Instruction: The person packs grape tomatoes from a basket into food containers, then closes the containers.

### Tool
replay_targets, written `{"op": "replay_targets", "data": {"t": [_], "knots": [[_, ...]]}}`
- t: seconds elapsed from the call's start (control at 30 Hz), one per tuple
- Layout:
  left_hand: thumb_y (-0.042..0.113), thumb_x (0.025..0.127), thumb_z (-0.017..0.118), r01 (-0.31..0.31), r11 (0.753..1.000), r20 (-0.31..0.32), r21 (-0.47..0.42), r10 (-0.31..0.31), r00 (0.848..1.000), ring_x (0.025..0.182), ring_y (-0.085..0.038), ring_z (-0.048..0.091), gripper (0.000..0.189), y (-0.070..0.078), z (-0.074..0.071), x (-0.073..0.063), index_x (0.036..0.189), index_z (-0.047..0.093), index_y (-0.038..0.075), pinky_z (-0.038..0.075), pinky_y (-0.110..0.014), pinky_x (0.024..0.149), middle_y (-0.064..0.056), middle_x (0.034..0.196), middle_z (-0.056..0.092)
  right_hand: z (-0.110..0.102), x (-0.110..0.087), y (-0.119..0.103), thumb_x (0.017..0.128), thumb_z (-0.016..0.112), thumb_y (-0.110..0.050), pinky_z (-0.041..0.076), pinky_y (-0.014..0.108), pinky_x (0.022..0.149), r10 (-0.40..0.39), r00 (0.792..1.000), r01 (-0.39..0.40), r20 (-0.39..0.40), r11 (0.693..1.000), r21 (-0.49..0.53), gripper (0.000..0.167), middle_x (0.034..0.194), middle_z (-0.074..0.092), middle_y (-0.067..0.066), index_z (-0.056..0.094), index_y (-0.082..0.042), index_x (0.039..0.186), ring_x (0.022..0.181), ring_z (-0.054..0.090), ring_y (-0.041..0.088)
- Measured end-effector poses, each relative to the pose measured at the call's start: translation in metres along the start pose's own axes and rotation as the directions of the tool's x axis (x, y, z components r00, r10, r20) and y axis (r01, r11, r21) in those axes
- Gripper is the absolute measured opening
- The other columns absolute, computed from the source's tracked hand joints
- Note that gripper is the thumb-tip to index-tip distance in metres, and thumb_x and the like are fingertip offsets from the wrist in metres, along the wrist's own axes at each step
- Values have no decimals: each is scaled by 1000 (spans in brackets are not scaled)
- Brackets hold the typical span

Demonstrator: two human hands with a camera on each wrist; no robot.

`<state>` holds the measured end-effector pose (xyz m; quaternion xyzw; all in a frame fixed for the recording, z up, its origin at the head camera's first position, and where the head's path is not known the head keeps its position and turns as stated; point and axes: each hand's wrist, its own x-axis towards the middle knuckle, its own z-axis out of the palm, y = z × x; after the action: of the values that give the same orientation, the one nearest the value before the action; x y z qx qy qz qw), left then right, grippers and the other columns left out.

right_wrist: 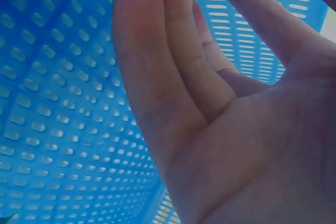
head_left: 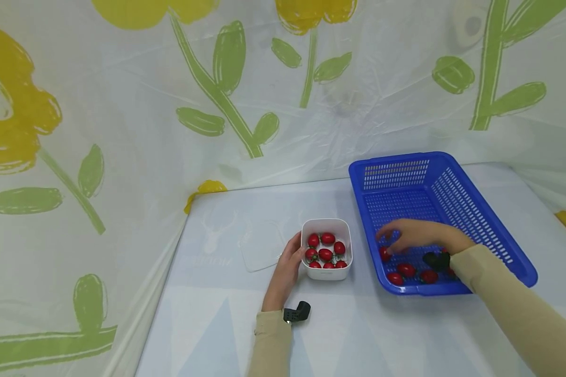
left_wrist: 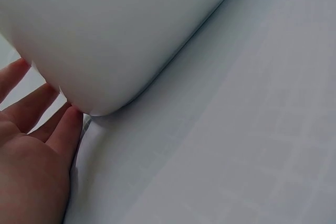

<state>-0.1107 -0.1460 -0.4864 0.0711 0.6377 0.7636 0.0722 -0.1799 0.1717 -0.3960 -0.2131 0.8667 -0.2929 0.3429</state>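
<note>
While a red tomato (head_left: 385,254) lies at the left side inside the blue basket (head_left: 429,289), the right hand (head_left: 417,233) reaches down to it from above. The fingers of this hand are rather long and the thumb stands apart from them, with a gap between; whether the fingertips touch the tomato, I cannot tell. Other tomatoes (head_left: 406,270) lie near the basket's front edge (some are partly covered by the wrist and its black device (head_left: 436,261)).

To the left of the basket, and apart from it, stands a white container (head_left: 327,274), upright, with eight red tomatoes visible inside. The left hand (head_left: 285,269) rests against its left side; the fingers are slightly spread, and in the left wrist view their tips touch the outer wall. A second black device (head_left: 297,312) is on the left wrist.

Further left, near the container, a clear flat piece (head_left: 262,248) with rounded corners lies on the pale tablecloth (head_left: 198,324). Both arms wear beige sleeves (head_left: 271,345). Behind the table hangs a white curtain (head_left: 137,104), printed with yellow flowers and green leaves.
</note>
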Motion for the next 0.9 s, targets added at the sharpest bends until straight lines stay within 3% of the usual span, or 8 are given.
{"op": "replay_targets", "data": {"t": [0.13,0.37,0.67,0.9], "knots": [[28,93,44,4,1000,-1,5,-4,1000,131,-17,20,47,-1,0,0,138,32,19,14,-40,106,-1,142,28,3,4,2,77,69,-21,51,32,71,18,1000,-18,13,999,-26,35,104,55,6,59,-16,110,85,56,17],[28,93,45,11,1000,-1,-4,-11,1000,131,-15,20,48,-1,1,-1,138,32,18,14,-38,107,0,142,28,6,8,2,77,69,-16,52,32,69,13,1000,-13,19,1000,16,33,100,57,7,59,-10,108,81,59,17],[25,94,44,1,1000,8,-29,-1,1000,130,-14,23,46,0,1,-2,138,33,18,15,-36,107,0,141,30,10,11,-1,78,67,-12,52,30,67,-4,1000,4,-2,1000,-31,20,92,58,4,60,-9,96,77,57,16],[25,94,43,8,1000,2,-10,-8,1000,130,-13,23,45,2,0,-1,137,33,20,16,-35,107,2,141,30,10,16,3,76,69,-14,51,30,69,4,1000,-6,-22,996,-87,26,91,58,3,60,-9,100,79,56,16]]}}
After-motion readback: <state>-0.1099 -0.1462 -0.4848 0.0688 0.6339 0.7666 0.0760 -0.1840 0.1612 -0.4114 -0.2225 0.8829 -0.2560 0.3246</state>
